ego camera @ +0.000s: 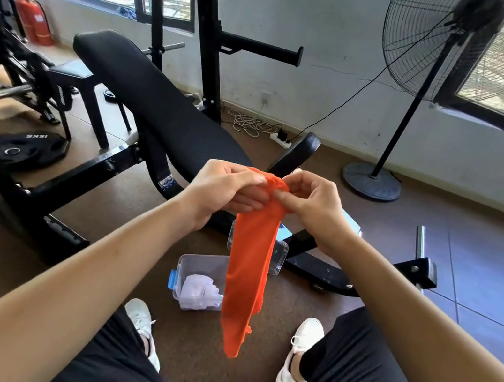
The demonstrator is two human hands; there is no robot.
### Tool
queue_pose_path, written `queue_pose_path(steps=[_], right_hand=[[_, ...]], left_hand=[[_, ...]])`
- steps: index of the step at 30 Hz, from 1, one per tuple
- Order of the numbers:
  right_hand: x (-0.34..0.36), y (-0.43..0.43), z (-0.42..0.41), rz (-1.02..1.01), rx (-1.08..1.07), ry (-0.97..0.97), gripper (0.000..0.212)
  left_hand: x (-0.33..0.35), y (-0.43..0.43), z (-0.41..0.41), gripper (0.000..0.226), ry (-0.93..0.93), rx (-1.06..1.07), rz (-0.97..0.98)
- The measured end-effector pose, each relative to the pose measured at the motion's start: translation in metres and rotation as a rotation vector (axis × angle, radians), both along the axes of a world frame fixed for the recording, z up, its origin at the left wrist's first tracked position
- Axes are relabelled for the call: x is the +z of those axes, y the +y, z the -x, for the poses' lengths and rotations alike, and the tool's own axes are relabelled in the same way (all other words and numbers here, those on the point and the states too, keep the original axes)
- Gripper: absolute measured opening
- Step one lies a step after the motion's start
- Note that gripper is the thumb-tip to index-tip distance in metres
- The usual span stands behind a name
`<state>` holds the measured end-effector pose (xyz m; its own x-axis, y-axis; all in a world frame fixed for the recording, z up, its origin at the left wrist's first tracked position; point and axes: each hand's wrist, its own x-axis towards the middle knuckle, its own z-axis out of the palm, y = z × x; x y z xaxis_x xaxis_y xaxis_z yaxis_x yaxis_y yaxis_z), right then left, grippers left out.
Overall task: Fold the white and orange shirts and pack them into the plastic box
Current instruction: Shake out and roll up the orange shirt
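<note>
An orange shirt (250,268) hangs in a long narrow strip in front of me. My left hand (224,194) grips its top end from the left, and my right hand (310,203) pinches the same end from the right. Below it on the floor stands a clear plastic box (197,263) with a blue latch, and a folded white shirt (201,291) lies inside. The hanging orange cloth hides the box's right part. The clear lid (279,256) lies just behind the box.
A black weight bench (159,100) stands ahead, its frame (348,268) running along the floor behind the box. A standing fan (436,55) is at the right, a weight plate (27,148) at the left. My white shoes (298,360) flank the box.
</note>
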<state>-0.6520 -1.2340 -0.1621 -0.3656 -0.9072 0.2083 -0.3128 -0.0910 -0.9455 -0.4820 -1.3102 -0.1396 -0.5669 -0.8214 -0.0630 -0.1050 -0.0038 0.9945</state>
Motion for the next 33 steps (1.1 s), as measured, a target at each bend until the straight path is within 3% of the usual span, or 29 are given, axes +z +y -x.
queue_pose_path(steps=[4, 6, 8, 10, 12, 14, 18, 22, 27, 33], right_hand=[[0.001, 0.004, 0.012, -0.021, 0.082, -0.031, 0.013], [0.002, 0.006, 0.016, -0.018, 0.131, -0.042, 0.018], [0.003, 0.007, 0.018, -0.014, 0.179, -0.044, 0.021], [0.004, 0.008, 0.017, -0.016, 0.208, -0.039, 0.023], [0.004, 0.008, 0.018, -0.027, 0.208, -0.016, 0.024], [0.004, 0.009, 0.021, -0.039, 0.183, 0.063, 0.027], [0.007, 0.015, 0.023, 0.007, 0.239, 0.424, 0.044], [0.012, 0.017, 0.017, -0.004, 0.381, 0.731, 0.060], [0.010, 0.014, 0.020, -0.088, 0.469, 0.756, 0.051], [0.011, 0.015, 0.022, 0.036, 0.388, 0.686, 0.055]], left_hand=[[-0.030, -0.015, -0.016, 0.006, 0.026, 0.269, 0.108], [-0.046, -0.021, -0.023, 0.035, 0.016, 0.222, 0.102], [-0.054, -0.022, -0.024, 0.061, -0.004, 0.047, 0.070], [-0.056, -0.019, -0.019, 0.047, 0.049, -0.080, 0.069], [-0.053, -0.016, -0.011, 0.022, 0.089, -0.051, 0.139], [-0.051, -0.019, -0.004, 0.012, 0.096, 0.010, 0.204], [-0.047, -0.022, 0.005, 0.016, 0.110, 0.095, 0.274], [-0.049, -0.024, 0.009, 0.015, 0.112, 0.051, 0.261], [-0.057, -0.027, 0.006, 0.008, 0.167, -0.022, 0.226], [-0.082, -0.030, -0.016, 0.057, 0.272, -0.164, 0.050]])
